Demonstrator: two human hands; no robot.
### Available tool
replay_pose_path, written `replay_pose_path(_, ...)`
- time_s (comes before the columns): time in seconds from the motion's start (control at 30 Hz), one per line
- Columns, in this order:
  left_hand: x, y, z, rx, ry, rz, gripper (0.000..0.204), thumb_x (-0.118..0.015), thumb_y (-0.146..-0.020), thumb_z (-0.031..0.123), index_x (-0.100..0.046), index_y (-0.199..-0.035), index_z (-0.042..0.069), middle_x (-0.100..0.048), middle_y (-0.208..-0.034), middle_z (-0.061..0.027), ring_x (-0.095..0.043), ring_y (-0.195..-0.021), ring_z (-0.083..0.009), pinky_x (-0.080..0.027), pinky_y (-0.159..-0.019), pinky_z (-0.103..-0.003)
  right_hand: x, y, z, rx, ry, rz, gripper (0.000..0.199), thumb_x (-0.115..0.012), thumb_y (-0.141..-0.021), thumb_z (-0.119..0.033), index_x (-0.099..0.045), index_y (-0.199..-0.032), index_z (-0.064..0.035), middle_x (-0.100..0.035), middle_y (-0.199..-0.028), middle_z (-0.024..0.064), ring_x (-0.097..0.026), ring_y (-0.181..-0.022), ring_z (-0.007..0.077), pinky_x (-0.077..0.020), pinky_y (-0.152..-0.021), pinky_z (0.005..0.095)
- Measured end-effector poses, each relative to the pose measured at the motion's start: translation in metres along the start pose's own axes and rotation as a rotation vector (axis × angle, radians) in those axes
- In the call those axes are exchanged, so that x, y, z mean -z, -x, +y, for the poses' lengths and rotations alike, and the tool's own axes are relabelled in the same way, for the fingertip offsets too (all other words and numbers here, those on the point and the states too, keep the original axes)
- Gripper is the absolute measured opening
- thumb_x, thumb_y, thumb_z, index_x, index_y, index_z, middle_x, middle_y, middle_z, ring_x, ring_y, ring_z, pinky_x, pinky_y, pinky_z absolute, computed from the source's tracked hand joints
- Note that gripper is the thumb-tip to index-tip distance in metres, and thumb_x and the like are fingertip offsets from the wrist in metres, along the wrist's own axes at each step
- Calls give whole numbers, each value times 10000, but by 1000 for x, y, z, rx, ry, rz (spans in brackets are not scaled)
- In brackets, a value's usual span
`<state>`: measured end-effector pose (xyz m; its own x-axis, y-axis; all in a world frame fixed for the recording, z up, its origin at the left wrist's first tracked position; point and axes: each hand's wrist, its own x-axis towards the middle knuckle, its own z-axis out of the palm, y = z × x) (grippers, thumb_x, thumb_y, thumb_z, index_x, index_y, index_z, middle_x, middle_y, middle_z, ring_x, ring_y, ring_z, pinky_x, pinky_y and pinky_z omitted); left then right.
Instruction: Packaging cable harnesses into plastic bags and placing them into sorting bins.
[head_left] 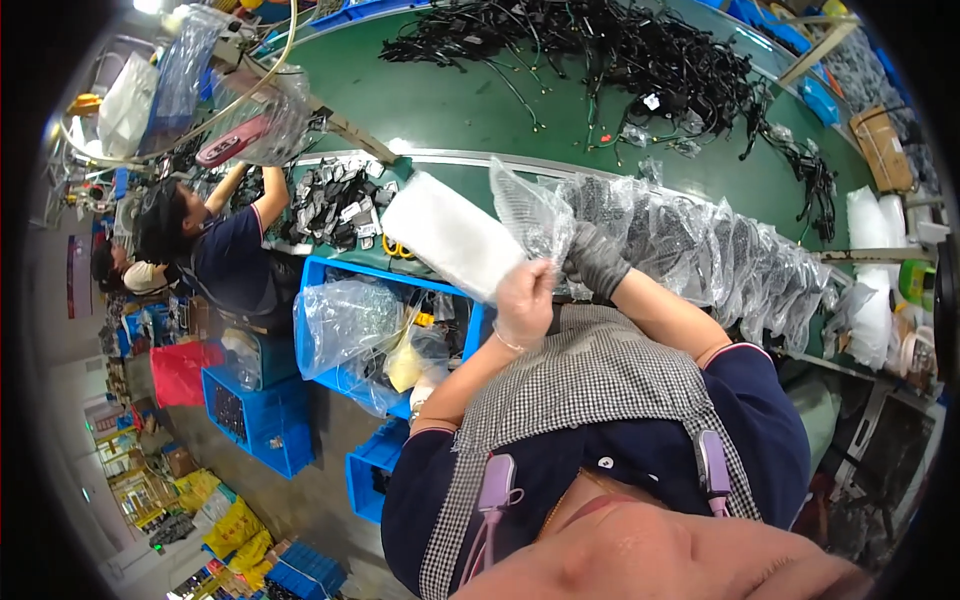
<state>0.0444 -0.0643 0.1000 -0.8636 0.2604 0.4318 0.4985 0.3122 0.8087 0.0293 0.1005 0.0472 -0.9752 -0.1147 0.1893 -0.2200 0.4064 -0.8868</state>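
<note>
My left hand [525, 300], in a thin clear glove, is raised and pinches a small clear plastic bag [530, 212] by its lower edge. My right hand [597, 260], in a grey knit glove, is right beside it, closed at the bag's other side, against a row of bagged dark parts [700, 250]. Whether it grips the bag or a part I cannot tell. A flat white stack of bags [450, 235] lies just left of my left hand on the bench edge.
A green conveyor table [450, 110] carries a heap of black cable harnesses [640, 50]. Blue crates [330, 275] with plastic bags stand below on the left. Another person [225, 250] works at the bench on the left. White rolls [865, 215] stand at the right.
</note>
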Motion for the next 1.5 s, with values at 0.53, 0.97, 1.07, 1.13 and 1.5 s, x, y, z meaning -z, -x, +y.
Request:
replay_pose_path(0.53,-115,27,-159,551,-332,-516,658,-562,-758,440,-472,-910,-193,-537,-900,-355,-544,-890,-422,-414,-830,-376,-66,62,90,-395,-193,-254,356,-620,-774,-265,-576,-1017,-8,-616,-955,149,-586,-901,246,-464,-765,347)
replay_pose_path(0.97,-162,31,-184,472,-867,-849,413,-495,-797,188,-518,-1086,-106,-583,-1043,-218,-570,-984,-296,-426,-860,-361,185,-55,206,-774,905,-314,242,-535,-747,-283,-658,-876,-119,-629,-872,160,-597,-838,323,-478,-739,393)
replay_pose_path(1.07,-169,33,-184,608,-766,-700,399,-553,-754,139,-510,-1046,-129,-587,-981,-244,-576,-940,-337,-448,-825,-358,188,-45,247,-561,898,-627,278,-528,-753,-337,-657,-865,-119,-619,-909,172,-585,-857,342,-466,-751,403)
replay_pose_path(1.13,-173,23,-187,746,-544,-597,409,-594,-717,100,-476,-1028,-138,-583,-937,-271,-578,-892,-382,-462,-785,-380,195,-35,287,-627,799,-531,290,-528,-755,-354,-657,-860,-117,-616,-920,176,-585,-864,342,-466,-752,400)
replay_pose_path(1.5,-165,12,-210,1086,-519,-649,390,-524,-740,5,-372,-1077,-117,-562,-970,-298,-564,-929,-399,-453,-802,-401,385,-143,400,-605,407,259,226,-614,-776,-295,-628,-902,-108,-613,-785,30,-573,-732,167,-453,-612,316)
